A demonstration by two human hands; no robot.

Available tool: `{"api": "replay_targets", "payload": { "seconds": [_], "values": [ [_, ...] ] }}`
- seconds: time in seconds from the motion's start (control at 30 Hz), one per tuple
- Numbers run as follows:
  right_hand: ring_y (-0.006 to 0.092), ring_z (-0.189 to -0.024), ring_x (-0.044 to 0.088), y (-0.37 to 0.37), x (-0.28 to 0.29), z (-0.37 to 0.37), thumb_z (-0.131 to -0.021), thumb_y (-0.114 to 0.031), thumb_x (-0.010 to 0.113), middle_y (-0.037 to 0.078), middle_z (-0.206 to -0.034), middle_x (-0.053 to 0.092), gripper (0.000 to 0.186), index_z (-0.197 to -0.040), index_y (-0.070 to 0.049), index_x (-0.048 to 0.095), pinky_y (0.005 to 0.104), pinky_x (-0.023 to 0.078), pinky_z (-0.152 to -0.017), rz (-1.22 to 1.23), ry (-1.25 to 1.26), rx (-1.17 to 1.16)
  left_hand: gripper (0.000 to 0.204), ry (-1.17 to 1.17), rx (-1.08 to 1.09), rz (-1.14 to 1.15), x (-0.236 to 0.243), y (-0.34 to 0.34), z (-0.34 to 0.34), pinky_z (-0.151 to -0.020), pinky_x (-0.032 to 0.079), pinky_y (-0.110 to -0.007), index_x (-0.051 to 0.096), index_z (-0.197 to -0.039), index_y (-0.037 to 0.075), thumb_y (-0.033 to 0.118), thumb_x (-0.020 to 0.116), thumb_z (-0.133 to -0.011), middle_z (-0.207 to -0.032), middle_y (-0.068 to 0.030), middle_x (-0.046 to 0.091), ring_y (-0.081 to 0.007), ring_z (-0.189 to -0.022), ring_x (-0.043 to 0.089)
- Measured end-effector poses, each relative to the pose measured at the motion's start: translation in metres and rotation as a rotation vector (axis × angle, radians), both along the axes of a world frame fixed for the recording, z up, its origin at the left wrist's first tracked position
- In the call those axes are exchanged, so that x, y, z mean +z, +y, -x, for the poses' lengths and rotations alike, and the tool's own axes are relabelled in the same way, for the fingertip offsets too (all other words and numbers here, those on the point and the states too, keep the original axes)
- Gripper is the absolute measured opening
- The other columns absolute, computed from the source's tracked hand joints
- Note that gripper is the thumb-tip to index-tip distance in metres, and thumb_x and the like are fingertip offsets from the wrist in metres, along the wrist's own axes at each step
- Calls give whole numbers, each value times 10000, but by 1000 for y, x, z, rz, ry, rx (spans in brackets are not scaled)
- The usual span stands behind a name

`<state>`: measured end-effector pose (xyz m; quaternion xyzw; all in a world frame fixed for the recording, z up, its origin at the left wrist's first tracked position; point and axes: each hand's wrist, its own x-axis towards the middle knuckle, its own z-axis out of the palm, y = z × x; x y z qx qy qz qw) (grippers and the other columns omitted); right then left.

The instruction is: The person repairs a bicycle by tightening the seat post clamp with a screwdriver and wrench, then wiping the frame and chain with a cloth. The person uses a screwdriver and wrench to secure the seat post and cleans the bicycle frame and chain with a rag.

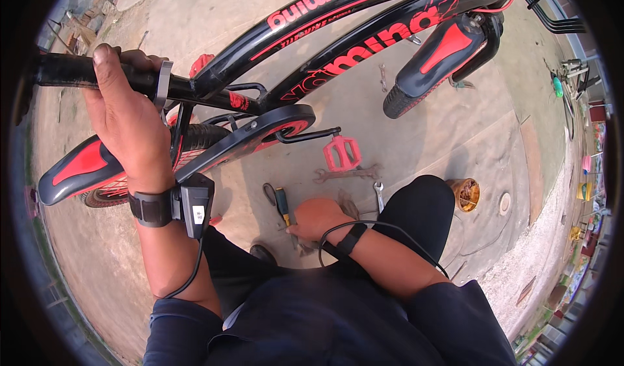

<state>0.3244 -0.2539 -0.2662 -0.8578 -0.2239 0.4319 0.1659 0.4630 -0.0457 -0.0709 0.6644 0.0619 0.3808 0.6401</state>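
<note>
A black and red bicycle (351,44) leans across the view, its front wheel to the right. My left hand (130,116) is wrapped round its black seat post (65,72), just left of a silver clamp (164,83). Low in front of my body, my right hand (316,218) is closed at the yellow end of a screwdriver (281,200) with a dark handle; its fingertips are partly hidden. Beyond this hand, the red pedal (342,153) hangs from its crank beside the black chain guard (260,129).
On the ground lie a rusty double-ended wrench (348,173), a silver wrench (379,196) and a smaller wrench (383,77). A yellowish can (465,194) with brown contents stands right of my knee, near a round disc (504,202). Cables trail from my wrist straps.
</note>
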Motion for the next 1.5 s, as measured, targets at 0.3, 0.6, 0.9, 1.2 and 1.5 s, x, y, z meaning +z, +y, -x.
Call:
{"api": "replay_targets", "payload": {
  "seconds": [0.3, 0.6, 0.9, 1.2, 1.5],
  "values": [
    [406, -980, 719, -5, 14, 0, -913, -523, 687, 194, -995, 753, 505, -1012, -35, 770, 513, 571, -838, -194, 94, 63, 377, -9, -21, -6, -2, 0, -3, -699, 563, -328, 553, -1107, 46, 418, 608, -1076, -832, -75, 646, -195, -775, 678],
    [408, -936, 712, -31, 47, -16, -903, -500, 717, 187, -950, 742, 451, -984, -57, 737, 521, 552, -798, -296, 33, -26, 406, 31, -12, 0, -2, 4, -2, -740, 560, -320, 559, -1131, 38, 434, 622, -1065, -848, -64, 652, -191, -792, 680],
    [410, -883, 703, -39, 38, -23, -945, -536, 682, 173, -887, 728, 472, -1080, -84, 694, 515, 532, -747, -307, -70, -197, 415, 44, -20, 8, -4, 4, -3, -757, 542, -318, 564, -1144, 32, 437, 610, -1070, -866, -74, 646, -198, -821, 675],
    [402, -958, 703, -30, 27, -26, -926, -477, 699, 171, -967, 739, 433, -1147, -105, 718, 513, 548, -812, -385, -68, -228, 392, 34, -32, 15, -2, 6, 1, -764, 537, -315, 570, -1108, 27, 416, 601, -1079, -877, -75, 641, -195, -843, 666],
    [399, -909, 708, -22, 12, -39, -910, -496, 715, 173, -949, 747, 457, -1111, -85, 732, 501, 550, -802, -461, -123, -273, 362, -1, -17, -20, -6, 6, -5, -777, 559, -327, 589, -1121, 4, 364, 603, -1081, -882, -104, 700, -220, -833, 710]
  ]
}}
